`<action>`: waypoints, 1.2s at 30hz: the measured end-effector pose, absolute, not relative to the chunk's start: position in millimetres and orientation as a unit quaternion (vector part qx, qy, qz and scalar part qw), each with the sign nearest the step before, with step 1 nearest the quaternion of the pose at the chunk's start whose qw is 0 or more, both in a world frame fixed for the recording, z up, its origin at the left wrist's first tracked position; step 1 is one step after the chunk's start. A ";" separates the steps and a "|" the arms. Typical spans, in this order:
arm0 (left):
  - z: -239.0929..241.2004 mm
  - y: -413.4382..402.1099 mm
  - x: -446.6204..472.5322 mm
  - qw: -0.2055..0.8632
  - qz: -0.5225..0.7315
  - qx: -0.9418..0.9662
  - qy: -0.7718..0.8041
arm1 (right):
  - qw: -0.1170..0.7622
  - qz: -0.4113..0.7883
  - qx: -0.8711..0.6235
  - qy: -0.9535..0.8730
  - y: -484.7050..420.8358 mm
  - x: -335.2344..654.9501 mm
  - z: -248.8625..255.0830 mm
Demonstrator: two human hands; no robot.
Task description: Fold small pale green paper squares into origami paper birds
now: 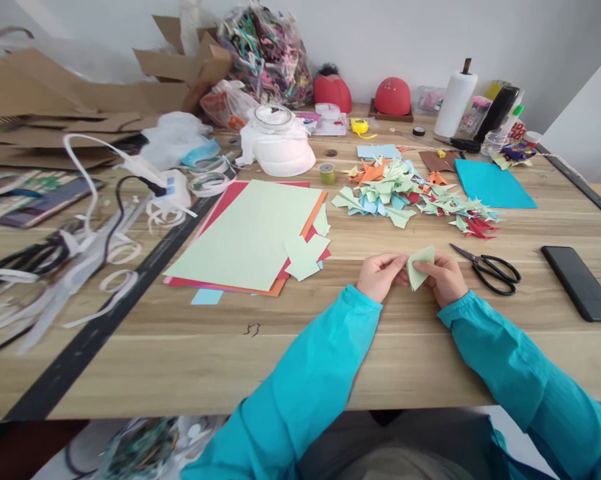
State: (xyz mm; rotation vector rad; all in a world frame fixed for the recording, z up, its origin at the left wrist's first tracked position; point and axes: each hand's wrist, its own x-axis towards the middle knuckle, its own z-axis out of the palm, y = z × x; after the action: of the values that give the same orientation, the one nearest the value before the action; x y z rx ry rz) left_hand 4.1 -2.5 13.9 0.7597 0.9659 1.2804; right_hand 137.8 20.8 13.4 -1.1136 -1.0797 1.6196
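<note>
The light brown wooden worktop [145, 373] has a smooth, streaked grain with a faint sheen. Toward its front edge, the small folded piece of pale green paper [421, 268] looks matt. The large pale green paper sheet [250, 233], left of the middle, is smooth and matt; the multicoloured heap of folded paper pieces [390, 185], nearer the back edge, is equally dull. Toward the right edge, the black rectangular phone [580, 283] looks smooth, and the black-handled metal scissors [495, 273] have smooth loops. At the back left corner, the brown cardboard boxes [163, 65] are matt; the bulging clear plastic bag [265, 57] along the back edge is crinkled and shiny.
</note>
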 end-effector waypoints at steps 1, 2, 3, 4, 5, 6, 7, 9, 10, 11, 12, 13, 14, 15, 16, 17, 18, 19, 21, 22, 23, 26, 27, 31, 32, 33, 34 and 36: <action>14.8 -2.8 4.1 0.620 0.562 0.341 0.427 | 0.433 0.648 -0.446 -0.439 20.9 137.9 13.1; 15.7 -3.2 4.1 0.608 0.566 0.351 0.432 | 0.431 0.647 -0.445 -0.444 21.0 138.1 12.6; 16.6 -3.5 4.1 0.595 0.570 0.361 0.437 | 0.428 0.647 -0.444 -0.449 21.0 138.5 12.0; 17.1 -3.9 4.2 0.582 0.574 0.370 0.441 | 0.425 0.647 -0.443 -0.452 21.1 138.8 11.4; 17.4 -4.2 4.4 0.570 0.579 0.377 0.445 | 0.422 0.648 -0.441 -0.456 21.2 139.3 10.8; 17.3 -4.4 4.6 0.559 0.582 0.383 0.449 | 0.421 0.648 -0.438 -0.459 21.4 139.8 10.2; 16.9 -4.6 4.8 0.550 0.585 0.389 0.452 | 0.421 0.646 -0.437 -0.463 21.5 140.2 9.6; 15.6 -4.6 5.3 0.533 0.590 0.398 0.459 | 0.422 0.641 -0.436 -0.469 21.8 140.8 8.7; 15.0 -4.6 5.5 0.526 0.592 0.401 0.461 | 0.422 0.639 -0.437 -0.472 22.0 141.0 8.4; 14.7 -4.5 5.7 0.521 0.594 0.403 0.462 | 0.422 0.637 -0.437 -0.474 22.1 141.1 8.2; 14.5 -4.5 5.8 0.520 0.595 0.403 0.462 | 0.423 0.636 -0.436 -0.475 22.1 141.1 8.2; 14.7 -4.5 5.8 0.522 0.595 0.400 0.462 | 0.425 0.636 -0.434 -0.477 22.1 141.0 8.4; 15.0 -4.5 5.7 0.528 0.594 0.394 0.462 | 0.427 0.635 -0.432 -0.477 22.1 140.9 8.8; 15.4 -4.5 5.5 0.538 0.593 0.385 0.460 | 0.429 0.635 -0.430 -0.477 22.0 140.7 9.3; 15.9 -4.4 5.3 0.550 0.590 0.375 0.457 | 0.431 0.634 -0.429 -0.477 21.9 140.5 9.8; 16.3 -4.3 5.0 0.563 0.587 0.366 0.452 | 0.433 0.633 -0.429 -0.477 21.8 140.4 10.2; 16.6 -4.1 4.7 0.573 0.585 0.359 0.448 | 0.434 0.631 -0.430 -0.477 21.7 140.2 10.4; 16.8 -3.9 4.5 0.581 0.584 0.353 0.444 | 0.434 0.630 -0.431 -0.479 21.6 140.1 10.5; 17.0 -3.3 4.2 0.588 0.582 0.348 0.440 | 0.434 0.623 -0.434 -0.485 21.5 140.0 9.9; 17.1 -3.1 4.2 0.589 0.582 0.348 0.441 | 0.434 0.618 -0.435 -0.491 21.4 139.9 9.4; 17.1 -2.9 4.3 0.588 0.581 0.348 0.442 | 0.433 0.614 -0.434 -0.497 21.3 139.9 8.8; 17.0 -2.8 4.8 0.583 0.581 0.348 0.449 | 0.434 0.604 -0.434 -0.508 20.6 140.0 7.7; 16.8 -2.9 4.9 0.579 0.583 0.347 0.452 | 0.434 0.604 -0.434 -0.509 20.2 140.0 7.7; 16.1 -3.0 4.6 0.564 0.594 0.345 0.458 | 0.435 0.613 -0.419 -0.509 18.5 140.0 9.4; 15.9 -3.0 4.4 0.560 0.597 0.346 0.459 | 0.433 0.617 -0.413 -0.511 18.2 139.9 9.7; 15.8 -3.0 4.2 0.556 0.598 0.347 0.461 | 0.431 0.619 -0.408 -0.514 18.0 139.8 9.9; 15.7 -2.9 4.0 0.555 0.598 0.349 0.462 | 0.430 0.619 -0.407 -0.516 17.8 139.6 9.9; 15.5 -3.0 3.7 0.556 0.592 0.354 0.464 | 0.435 0.611 -0.413 -0.517 17.8 139.2 9.6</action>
State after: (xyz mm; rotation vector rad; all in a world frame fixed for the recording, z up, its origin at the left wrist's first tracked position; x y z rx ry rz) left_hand 3.7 -3.0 15.5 0.8367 1.0956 1.3970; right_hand 139.2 17.8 9.6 -1.0269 -1.2881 1.5201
